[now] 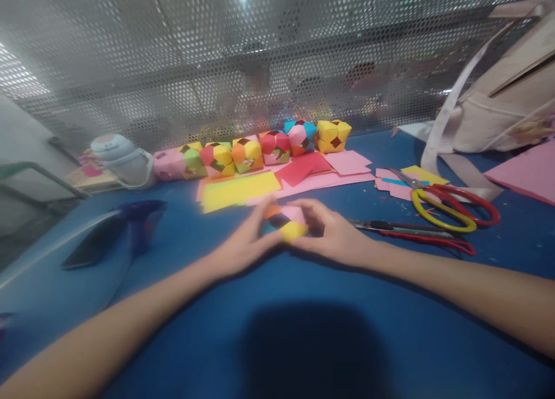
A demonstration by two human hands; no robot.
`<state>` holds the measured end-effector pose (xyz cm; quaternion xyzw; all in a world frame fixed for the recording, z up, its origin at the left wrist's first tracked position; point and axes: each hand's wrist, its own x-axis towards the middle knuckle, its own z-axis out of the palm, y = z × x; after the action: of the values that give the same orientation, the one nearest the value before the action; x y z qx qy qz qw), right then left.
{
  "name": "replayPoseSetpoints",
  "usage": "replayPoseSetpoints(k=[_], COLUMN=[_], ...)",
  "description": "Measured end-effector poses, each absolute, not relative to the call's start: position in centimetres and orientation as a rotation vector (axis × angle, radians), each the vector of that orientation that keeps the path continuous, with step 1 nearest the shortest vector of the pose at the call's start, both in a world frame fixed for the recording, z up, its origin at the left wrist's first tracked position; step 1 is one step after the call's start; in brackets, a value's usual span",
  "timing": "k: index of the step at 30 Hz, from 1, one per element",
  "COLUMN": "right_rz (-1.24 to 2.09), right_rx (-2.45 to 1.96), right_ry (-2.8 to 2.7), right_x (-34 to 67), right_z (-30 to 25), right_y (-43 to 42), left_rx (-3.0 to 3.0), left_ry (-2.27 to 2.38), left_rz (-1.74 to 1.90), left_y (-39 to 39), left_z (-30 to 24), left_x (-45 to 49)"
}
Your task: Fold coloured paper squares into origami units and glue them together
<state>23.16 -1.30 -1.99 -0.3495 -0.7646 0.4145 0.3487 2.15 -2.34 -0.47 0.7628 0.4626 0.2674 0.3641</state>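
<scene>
Between my two hands is a folded paper cube (291, 221) with orange, pink, yellow and blue faces and a dark gap in its side. My left hand (249, 240) grips its left side, fingers behind and thumb in front. On the other side my right hand (330, 232) holds it with fingers curled at the top and thumb low at the front. Both hands are slightly blurred. Just beyond them lie yellow paper strips (240, 191) and red paper (304, 167) on pink sheets. Behind these stands a row of several finished-looking paper cubes (247, 154).
Red-and-yellow-handled scissors (455, 208) rest on paper scraps at the right, near a black-and-red cutter (407, 230). A glue gun (141, 214) and a dark phone-like slab (92, 243) lie left. A pale bottle (124, 159), a cream bag (498, 110) and a perforated metal panel (208, 58) stand behind.
</scene>
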Motion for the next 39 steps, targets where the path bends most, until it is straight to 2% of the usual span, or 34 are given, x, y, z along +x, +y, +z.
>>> replayPoseSetpoints(k=[12, 26, 34, 39], right_rz=[0.827, 0.828, 0.855, 0.846], right_rx=[-0.938, -0.988, -1.007, -0.942], right_ry=[-2.076, -2.116, -2.133, -2.127], right_x=[23.1, 22.8, 22.6, 22.6], right_z=[-2.0, -1.9, -1.5, -1.0], right_y=[-1.6, -1.8, -1.8, -1.8], left_rx=[2.031, 1.995, 2.158, 2.25], left_ry=[1.226, 1.443, 1.313, 1.188], left_rz=[0.773, 0.709, 0.736, 0.876], left_y=[-3.1, -3.0, -2.8, -2.4], left_z=[0.8, 0.6, -0.3, -0.4], left_x=[3.3, 3.7, 2.9, 2.4])
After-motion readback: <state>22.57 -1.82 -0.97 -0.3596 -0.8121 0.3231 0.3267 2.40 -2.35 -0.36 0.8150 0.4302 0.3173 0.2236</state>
